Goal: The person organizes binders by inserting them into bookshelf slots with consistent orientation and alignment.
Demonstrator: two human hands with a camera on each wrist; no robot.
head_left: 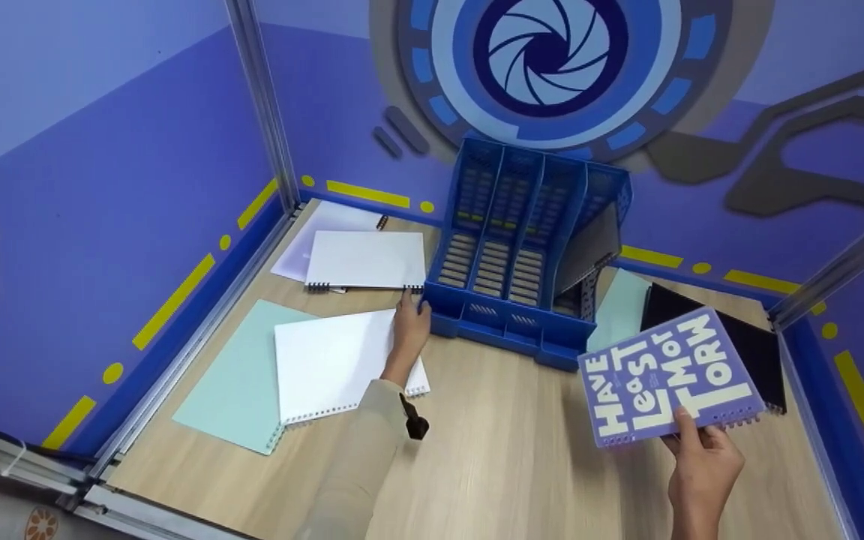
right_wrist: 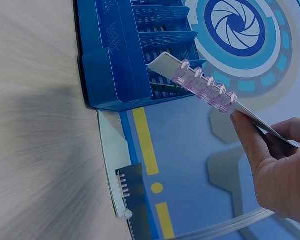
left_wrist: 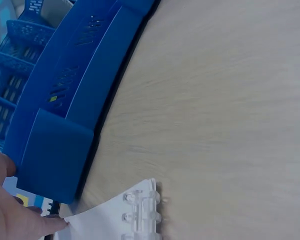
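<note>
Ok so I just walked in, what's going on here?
A person is handling notebooks. Their right hand holds a purple notebook up off the table, while their left hand is at the near left corner of a blue rack. One gray notebook leans in the rack's rightmost slot, and more notebooks lie on both sides of the rack.

The sleeved left arm (head_left: 353, 457) stretches forward, the left hand (head_left: 409, 330) with fingers extended; the right hand (head_left: 704, 472) pinches between thumb and fingers.
</note>
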